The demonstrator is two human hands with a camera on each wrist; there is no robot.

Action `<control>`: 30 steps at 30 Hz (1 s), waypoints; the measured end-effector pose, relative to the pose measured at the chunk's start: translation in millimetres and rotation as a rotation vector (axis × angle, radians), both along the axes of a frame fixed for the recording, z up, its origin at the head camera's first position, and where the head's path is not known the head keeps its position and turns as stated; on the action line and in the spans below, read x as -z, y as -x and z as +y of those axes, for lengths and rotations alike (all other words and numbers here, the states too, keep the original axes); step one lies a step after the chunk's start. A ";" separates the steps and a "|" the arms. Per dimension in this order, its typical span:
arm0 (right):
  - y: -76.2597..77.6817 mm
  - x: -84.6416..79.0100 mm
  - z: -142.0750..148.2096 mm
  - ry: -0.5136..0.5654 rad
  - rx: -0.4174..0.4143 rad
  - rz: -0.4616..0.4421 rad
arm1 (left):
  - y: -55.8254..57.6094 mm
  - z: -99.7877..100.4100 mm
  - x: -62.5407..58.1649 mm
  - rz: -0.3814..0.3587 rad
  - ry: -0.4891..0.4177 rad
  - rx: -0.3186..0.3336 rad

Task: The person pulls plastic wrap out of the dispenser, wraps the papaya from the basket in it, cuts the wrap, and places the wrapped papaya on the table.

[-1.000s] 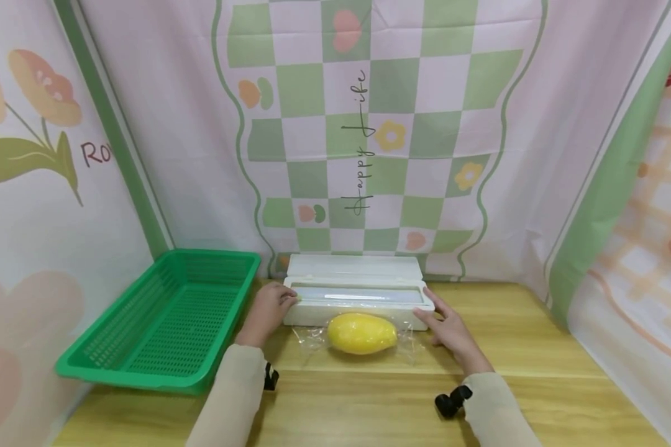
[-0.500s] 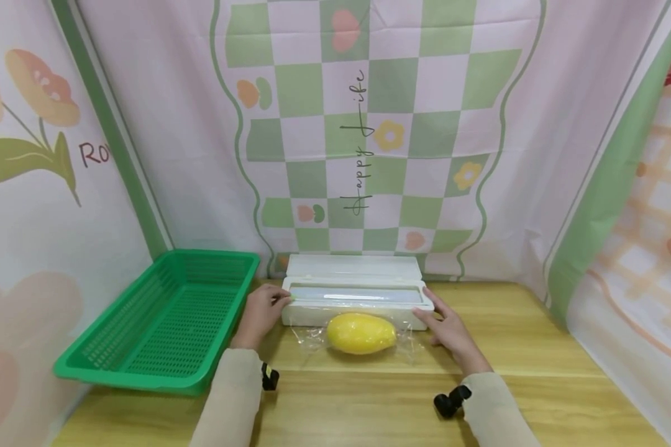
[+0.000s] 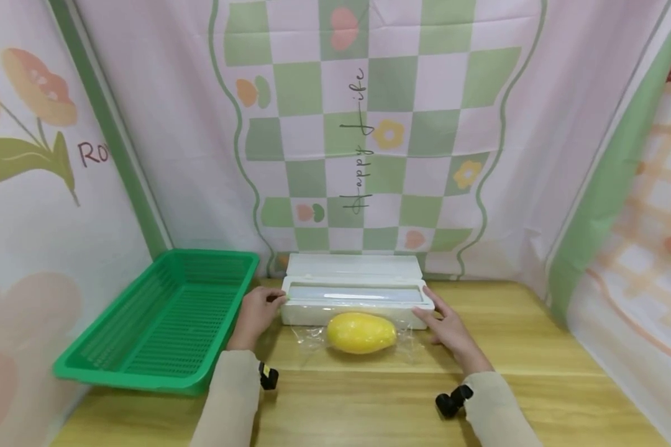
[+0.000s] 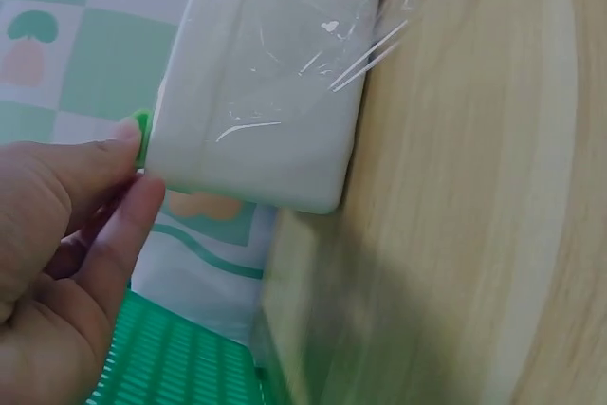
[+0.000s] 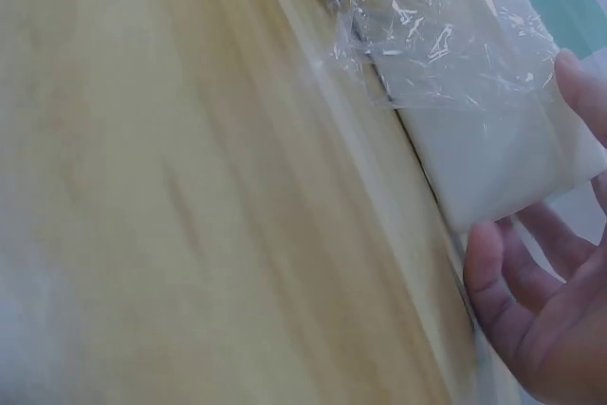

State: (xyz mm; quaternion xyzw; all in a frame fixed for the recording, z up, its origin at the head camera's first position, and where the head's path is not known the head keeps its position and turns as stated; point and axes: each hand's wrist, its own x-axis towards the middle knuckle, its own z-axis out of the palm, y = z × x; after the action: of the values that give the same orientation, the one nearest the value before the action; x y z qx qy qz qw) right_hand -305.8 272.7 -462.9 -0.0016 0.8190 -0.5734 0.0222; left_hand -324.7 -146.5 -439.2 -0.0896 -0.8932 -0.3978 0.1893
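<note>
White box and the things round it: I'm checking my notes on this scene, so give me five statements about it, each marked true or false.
1. The lid of the white box stands raised. True.
2. The left hand pinches a green tab at one end of the box. True.
3. The green basket stands on the right hand's side of the box. False: it stands on the left hand's side.
4. Clear film shows beyond both ends of the yellow fruit. True.
5. The right hand holds the fruit. False: it grips the box's right end.
</note>
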 end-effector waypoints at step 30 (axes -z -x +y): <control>-43.9 -26.7 -64.2 -0.387 -0.201 0.448 | -35.4 84.1 -14.2 -0.022 0.192 0.366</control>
State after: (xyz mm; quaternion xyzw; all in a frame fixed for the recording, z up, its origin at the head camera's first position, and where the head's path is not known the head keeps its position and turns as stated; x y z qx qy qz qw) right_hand -262.0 208.6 -436.2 -0.2044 0.8933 -0.3870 -0.1024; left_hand -289.3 -62.5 -425.0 -0.2637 -0.8979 -0.3394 0.0948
